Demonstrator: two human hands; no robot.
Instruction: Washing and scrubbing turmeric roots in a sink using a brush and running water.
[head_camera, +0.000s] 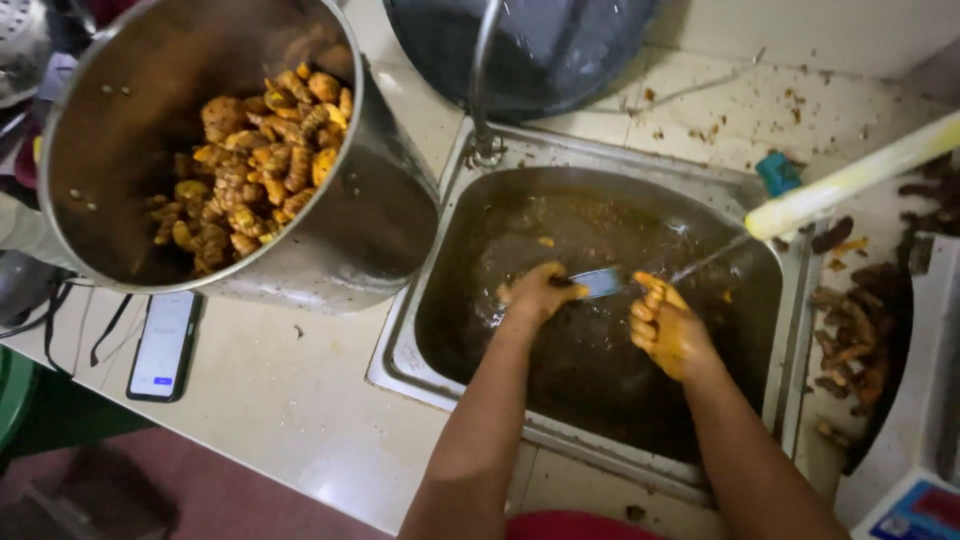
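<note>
Nearest me on the pale tiled bench (300, 400), the black flat smartphone (163, 345) lies left, well apart from the wet. Both my hands are down in the steel rectangular sink (790, 330) of brown muddy water so the dirt stays there: my left hand (535, 293) grasps a small blue-grey tool (598, 282) by its dark handle, and my yellow-stained right hand (668, 328) is curled shut just beside it, on what I cannot tell. Water runs from the pale yellow hose (850, 180) at right. Far left, the big tilted steel pot (370, 230) holds cleaned orange turmeric roots (255, 160), leaning sinkward for easy reach.
</note>
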